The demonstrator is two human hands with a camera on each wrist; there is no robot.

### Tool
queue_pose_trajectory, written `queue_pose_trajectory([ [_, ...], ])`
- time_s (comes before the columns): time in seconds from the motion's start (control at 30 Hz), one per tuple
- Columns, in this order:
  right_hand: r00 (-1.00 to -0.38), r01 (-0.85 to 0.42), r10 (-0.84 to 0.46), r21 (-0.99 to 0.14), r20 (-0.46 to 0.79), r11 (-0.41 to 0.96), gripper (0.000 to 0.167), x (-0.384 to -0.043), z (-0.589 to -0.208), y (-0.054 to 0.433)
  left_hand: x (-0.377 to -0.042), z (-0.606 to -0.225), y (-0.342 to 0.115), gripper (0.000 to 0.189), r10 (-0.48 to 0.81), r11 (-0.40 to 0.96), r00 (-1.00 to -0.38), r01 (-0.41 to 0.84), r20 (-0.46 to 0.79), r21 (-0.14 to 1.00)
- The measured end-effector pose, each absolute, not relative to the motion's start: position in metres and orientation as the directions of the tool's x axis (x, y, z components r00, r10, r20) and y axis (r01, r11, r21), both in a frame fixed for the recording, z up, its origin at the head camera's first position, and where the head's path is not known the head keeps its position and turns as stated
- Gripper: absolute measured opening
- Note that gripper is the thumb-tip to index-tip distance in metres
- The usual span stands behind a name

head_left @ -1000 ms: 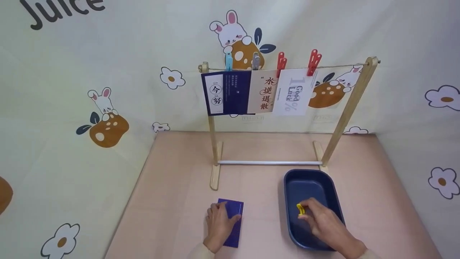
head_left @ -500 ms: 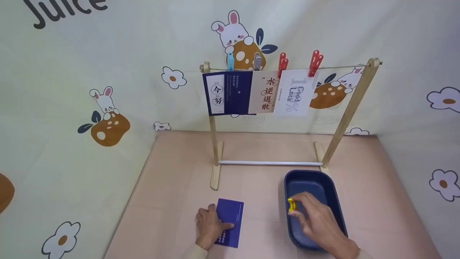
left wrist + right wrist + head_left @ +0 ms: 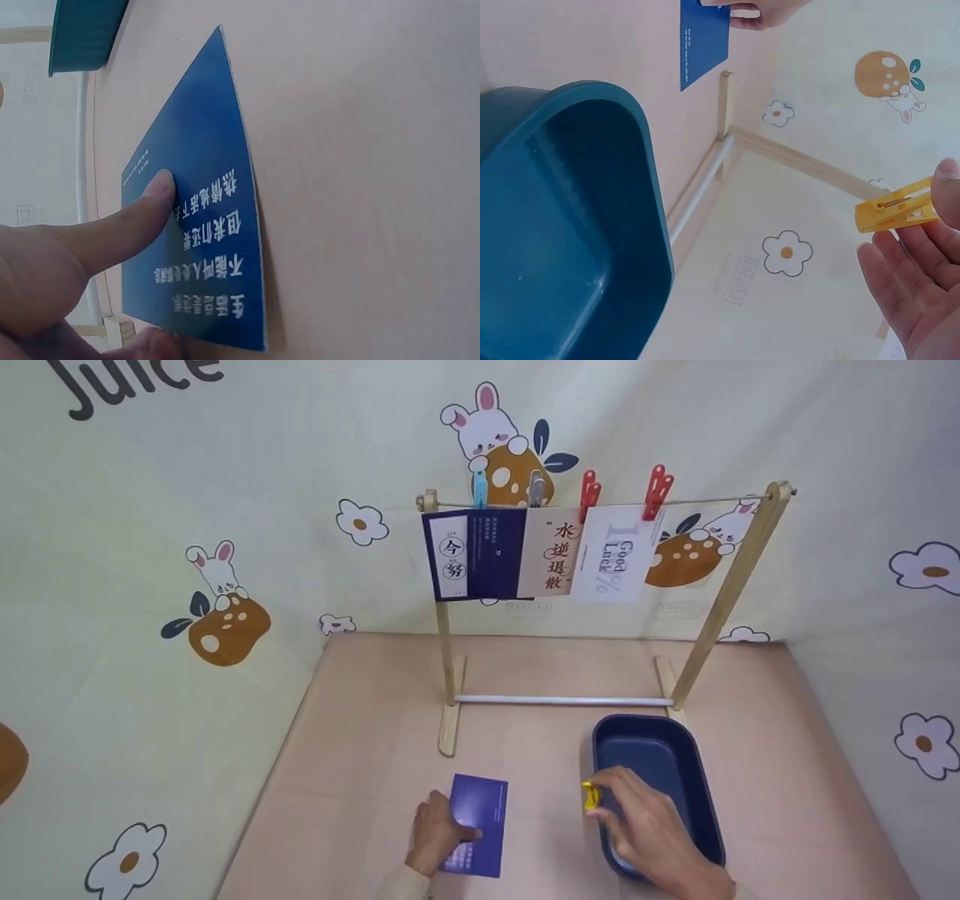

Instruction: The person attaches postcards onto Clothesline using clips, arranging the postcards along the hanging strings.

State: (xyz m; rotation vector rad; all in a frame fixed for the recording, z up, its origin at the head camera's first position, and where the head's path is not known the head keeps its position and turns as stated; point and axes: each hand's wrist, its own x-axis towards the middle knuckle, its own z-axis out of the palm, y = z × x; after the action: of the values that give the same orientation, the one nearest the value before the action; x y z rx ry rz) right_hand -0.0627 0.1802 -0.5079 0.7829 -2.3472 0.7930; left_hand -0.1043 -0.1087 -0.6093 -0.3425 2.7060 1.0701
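My left hand (image 3: 435, 831) pinches a dark blue card (image 3: 486, 817) at its left long edge. The thumb (image 3: 124, 229) lies across the printed face, and the other fingers are mostly hidden behind the card. In the left wrist view the card's near edge stands slightly off the table. My right hand (image 3: 649, 825) holds a yellow clothespin (image 3: 896, 208) between thumb and fingers, above the left rim of a blue tub (image 3: 709, 795). Inside the tub, in the right wrist view, no other clothespins show in the visible part.
A wooden stand (image 3: 724, 600) with a cord stands at the back. Several cards hang side by side from it, among them a white card (image 3: 611, 555), held by a light blue clothespin (image 3: 480, 489), a grey one and red ones (image 3: 658, 493). A metal rod (image 3: 562, 700) joins the stand's feet.
My right hand has carried the yellow clothespin left, from over the tub's middle to its left rim. My left hand has slid from the card's top to its left edge.
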Motion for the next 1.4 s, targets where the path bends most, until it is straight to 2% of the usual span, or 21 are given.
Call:
queue_pose_trajectory([
  [0.1, -0.645, -0.694, -0.344, -0.334, 0.682, 0.638, 0.028, -0.065, -0.508, 0.180, -0.106, -0.607, -0.115, 0.045, -0.050, 0.667, -0.954, -0.252, -0.295, 0.701],
  [0.2, -0.616, -0.713, -0.328, -0.329, 0.717, 0.620, 0.027, -0.068, -0.508, 0.180, -0.111, -0.604, -0.115, 0.033, -0.005, 0.619, -0.933, -0.285, -0.360, 0.732],
  [0.37, -0.597, -0.727, -0.306, -0.339, 0.741, 0.597, 0.026, -0.071, -0.504, 0.183, -0.118, -0.594, -0.108, 0.024, -0.017, 0.575, -0.886, -0.388, -0.463, 0.720],
  [0.63, -0.557, -0.736, -0.260, -0.324, 0.789, 0.594, 0.030, -0.078, -0.501, 0.195, -0.128, -0.576, -0.098, 0.017, 0.025, 0.515, -0.899, -0.363, -0.437, 0.777],
  [0.7, -0.568, -0.725, -0.241, -0.340, 0.787, 0.599, 0.027, -0.080, -0.499, 0.198, -0.130, -0.571, -0.094, 0.022, 0.039, 0.506, -0.903, -0.352, -0.429, 0.787],
  [0.8, -0.621, -0.690, -0.202, -0.406, 0.757, 0.598, 0.016, -0.082, -0.494, 0.202, -0.133, -0.564, -0.090, 0.035, 0.057, 0.494, -0.914, -0.325, -0.403, 0.807],
  [0.87, -0.655, -0.665, -0.174, -0.451, 0.735, 0.595, 0.025, -0.085, -0.489, 0.204, -0.135, -0.560, -0.087, 0.039, 0.063, 0.499, -0.922, -0.303, -0.383, 0.812],
  [0.93, -0.682, -0.641, -0.150, -0.485, 0.716, 0.595, 0.036, -0.088, -0.484, 0.206, -0.138, -0.555, -0.085, 0.036, 0.070, 0.488, -0.929, -0.287, -0.364, 0.824],
  [1.0, -0.689, -0.629, -0.137, -0.494, 0.712, 0.600, 0.038, -0.091, -0.480, 0.209, -0.141, -0.550, -0.083, 0.033, 0.081, 0.479, -0.935, -0.268, -0.346, 0.836],
  [1.2, -0.699, -0.628, -0.140, -0.507, 0.702, 0.590, 0.037, -0.100, -0.469, 0.218, -0.152, -0.533, -0.068, 0.025, 0.142, 0.443, -0.948, -0.197, -0.285, 0.875],
  [1.4, -0.697, -0.624, -0.140, -0.499, 0.703, 0.602, 0.036, -0.111, -0.449, 0.227, -0.162, -0.511, -0.044, 0.019, 0.185, 0.477, -0.950, -0.136, -0.250, 0.868],
])
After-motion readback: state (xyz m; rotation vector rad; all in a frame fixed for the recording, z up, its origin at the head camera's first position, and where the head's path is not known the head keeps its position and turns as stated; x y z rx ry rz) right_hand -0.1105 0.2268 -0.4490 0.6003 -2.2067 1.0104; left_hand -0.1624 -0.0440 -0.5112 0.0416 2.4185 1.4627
